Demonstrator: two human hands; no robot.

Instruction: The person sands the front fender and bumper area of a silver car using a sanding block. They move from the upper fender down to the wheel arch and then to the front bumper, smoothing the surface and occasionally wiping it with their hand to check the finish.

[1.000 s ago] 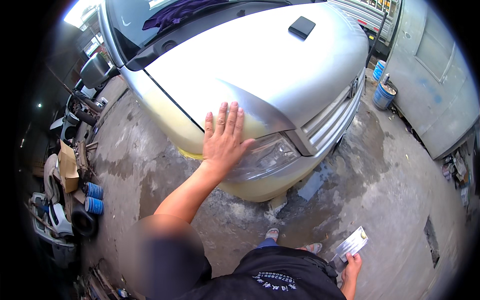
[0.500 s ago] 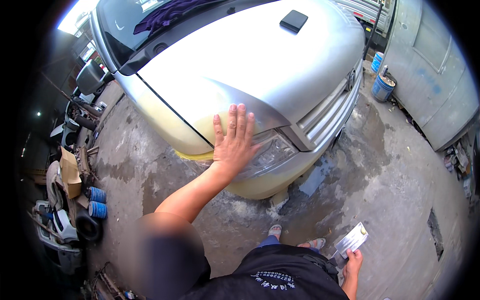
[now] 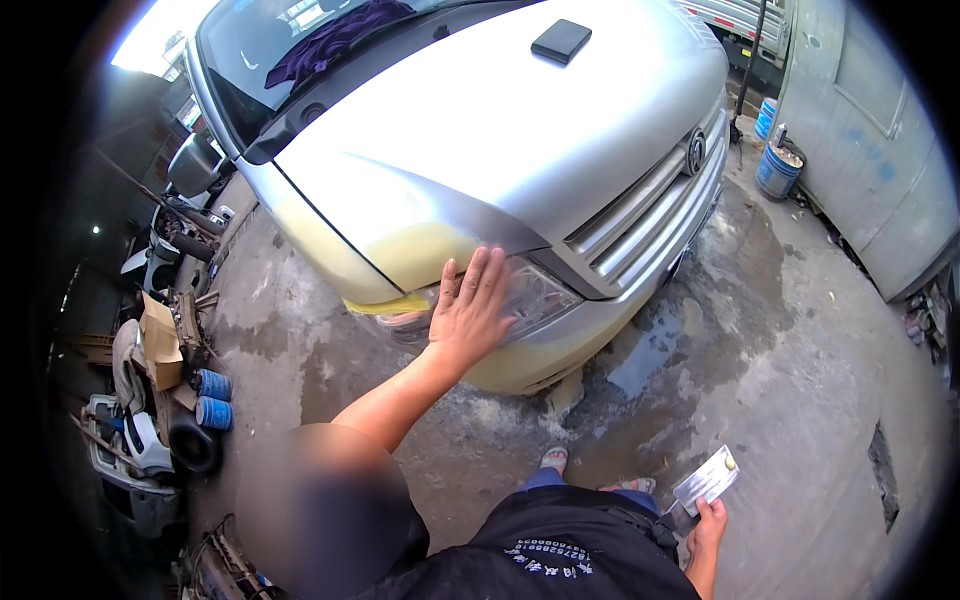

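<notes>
My left hand [image 3: 468, 312] lies with fingers stretched out over the headlight [image 3: 545, 300] of a silver vehicle. Its fingertips reach the lower edge of the hood [image 3: 520, 130], beside a pale yellow filler patch [image 3: 410, 250]; whether the palm presses on the lens I cannot tell. Down at the right, my right hand [image 3: 706, 535] grips a flat, whitish rectangular plate [image 3: 706, 480]. A small yellowish dab sits at the plate's far corner. Yellow tape or film [image 3: 385, 304] runs along the fender's lower edge by the headlight.
A dark flat case [image 3: 562, 42] rests on the hood. Buckets [image 3: 778, 172] stand near a grey metal panel [image 3: 850, 130] at right. Along the left are blue cans [image 3: 214, 413], a tyre [image 3: 195, 443], a cardboard box [image 3: 160, 340] and car parts. The concrete floor has wet patches [image 3: 645, 355].
My left hand has slid down off the yellow patch onto the headlight. The view has shifted slightly. The right hand keeps its hold on the plate.
</notes>
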